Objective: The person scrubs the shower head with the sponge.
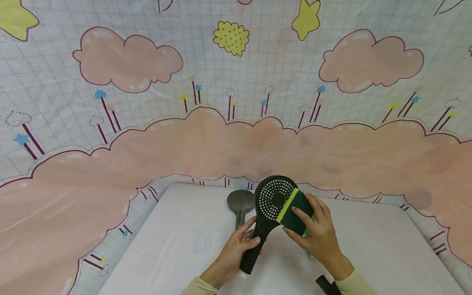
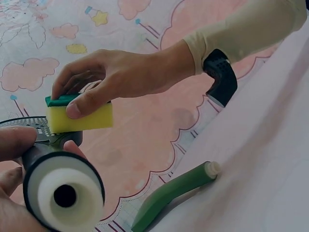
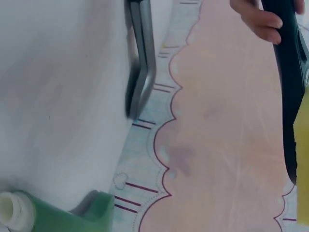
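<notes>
My left hand grips a black shower head by its handle. Its round face, dotted with pale nozzles, is turned up toward the head camera. In my right hand is a sponge, yellow with a dark green scouring side, pinched between thumb and fingers. The sponge's yellow side lies against the right part of the shower head's face. The left wrist view looks onto the white hollow end of the handle, with the yellow sponge behind it. Only the sponge's edge shows in the right wrist view.
A grey shower head lies on the white table behind my left hand. A green shower head with a white end also lies there, mostly hidden by my right hand in the head view. Near my right wrist is a black object.
</notes>
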Demonstrator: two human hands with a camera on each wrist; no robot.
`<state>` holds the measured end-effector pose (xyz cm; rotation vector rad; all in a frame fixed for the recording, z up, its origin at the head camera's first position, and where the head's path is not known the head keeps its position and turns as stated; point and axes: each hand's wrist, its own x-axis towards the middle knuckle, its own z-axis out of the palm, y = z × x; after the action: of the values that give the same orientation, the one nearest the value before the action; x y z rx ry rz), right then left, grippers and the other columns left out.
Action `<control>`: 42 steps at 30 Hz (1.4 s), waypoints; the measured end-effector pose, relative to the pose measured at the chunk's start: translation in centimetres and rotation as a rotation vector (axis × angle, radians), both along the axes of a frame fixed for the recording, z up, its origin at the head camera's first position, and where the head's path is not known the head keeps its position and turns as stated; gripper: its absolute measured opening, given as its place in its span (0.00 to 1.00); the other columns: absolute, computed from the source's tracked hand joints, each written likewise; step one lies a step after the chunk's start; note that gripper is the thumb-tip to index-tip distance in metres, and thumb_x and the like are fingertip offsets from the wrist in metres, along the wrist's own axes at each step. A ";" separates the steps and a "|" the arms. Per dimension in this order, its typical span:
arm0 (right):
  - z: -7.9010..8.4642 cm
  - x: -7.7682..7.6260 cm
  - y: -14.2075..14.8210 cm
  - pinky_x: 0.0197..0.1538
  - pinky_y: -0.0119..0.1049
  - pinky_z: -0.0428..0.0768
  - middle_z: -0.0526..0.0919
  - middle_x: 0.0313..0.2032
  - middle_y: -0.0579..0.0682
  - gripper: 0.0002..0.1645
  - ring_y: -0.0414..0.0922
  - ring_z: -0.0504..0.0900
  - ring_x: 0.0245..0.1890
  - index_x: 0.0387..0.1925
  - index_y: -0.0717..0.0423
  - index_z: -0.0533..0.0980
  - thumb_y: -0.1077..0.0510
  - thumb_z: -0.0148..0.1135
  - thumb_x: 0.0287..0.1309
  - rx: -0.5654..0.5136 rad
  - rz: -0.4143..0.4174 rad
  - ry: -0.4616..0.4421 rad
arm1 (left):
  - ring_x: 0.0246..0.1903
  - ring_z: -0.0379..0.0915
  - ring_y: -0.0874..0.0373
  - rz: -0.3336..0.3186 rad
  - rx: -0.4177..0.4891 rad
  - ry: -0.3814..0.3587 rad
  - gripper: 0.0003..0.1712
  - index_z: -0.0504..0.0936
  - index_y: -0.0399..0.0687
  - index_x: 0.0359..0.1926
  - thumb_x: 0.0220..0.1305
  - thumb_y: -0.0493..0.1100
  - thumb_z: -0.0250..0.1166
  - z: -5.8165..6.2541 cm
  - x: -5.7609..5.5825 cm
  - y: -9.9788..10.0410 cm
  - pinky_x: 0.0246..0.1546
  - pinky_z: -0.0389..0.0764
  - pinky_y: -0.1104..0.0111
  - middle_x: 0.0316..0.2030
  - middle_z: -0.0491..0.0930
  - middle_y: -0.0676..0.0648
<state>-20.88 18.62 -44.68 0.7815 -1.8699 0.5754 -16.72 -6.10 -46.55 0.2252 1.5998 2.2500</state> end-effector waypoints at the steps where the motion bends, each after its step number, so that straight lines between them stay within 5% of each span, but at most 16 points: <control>1: -0.1 0.1 -0.1 0.73 0.26 0.54 0.73 0.61 0.67 0.34 0.63 0.70 0.58 0.47 0.51 0.82 0.27 0.58 0.58 0.002 -0.001 -0.004 | 0.39 0.79 0.57 -0.002 0.009 0.000 0.40 0.54 0.53 0.77 0.68 0.42 0.61 0.0 0.0 0.0 0.44 0.78 0.66 0.60 0.72 0.39; 12: -0.4 0.8 -0.8 0.73 0.25 0.54 0.74 0.62 0.66 0.32 0.62 0.70 0.58 0.47 0.50 0.82 0.29 0.58 0.59 0.047 0.039 -0.006 | 0.55 0.77 0.52 -0.007 0.056 -0.015 0.39 0.55 0.54 0.76 0.68 0.42 0.60 0.0 0.1 0.0 0.44 0.79 0.67 0.61 0.71 0.40; 27: 0.3 0.0 1.2 0.73 0.27 0.54 0.74 0.60 0.69 0.34 0.64 0.71 0.56 0.45 0.53 0.82 0.28 0.58 0.58 0.016 0.002 0.010 | 0.47 0.79 0.60 -0.082 0.131 -0.008 0.39 0.55 0.57 0.76 0.69 0.40 0.60 0.4 -0.3 -0.5 0.37 0.79 0.72 0.54 0.82 0.41; 38: -0.2 -0.1 1.3 0.72 0.26 0.53 0.74 0.61 0.68 0.35 0.64 0.70 0.57 0.46 0.52 0.82 0.27 0.57 0.58 0.011 -0.001 -0.018 | 0.47 0.76 0.59 -0.111 0.208 -0.026 0.32 0.50 0.56 0.77 0.75 0.42 0.44 0.0 -0.3 -0.5 0.37 0.79 0.72 0.58 0.76 0.40; 42: -0.3 0.0 1.4 0.72 0.26 0.53 0.74 0.60 0.68 0.35 0.64 0.71 0.57 0.45 0.52 0.82 0.27 0.58 0.57 0.006 -0.012 -0.020 | 0.49 0.76 0.57 -0.068 0.174 -0.005 0.33 0.53 0.58 0.76 0.74 0.40 0.48 -0.4 -0.4 -0.6 0.40 0.79 0.70 0.59 0.75 0.38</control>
<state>-20.85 20.06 -44.97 0.7704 -1.8946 0.5720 -17.09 -6.70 -46.91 0.3148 1.3723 2.3357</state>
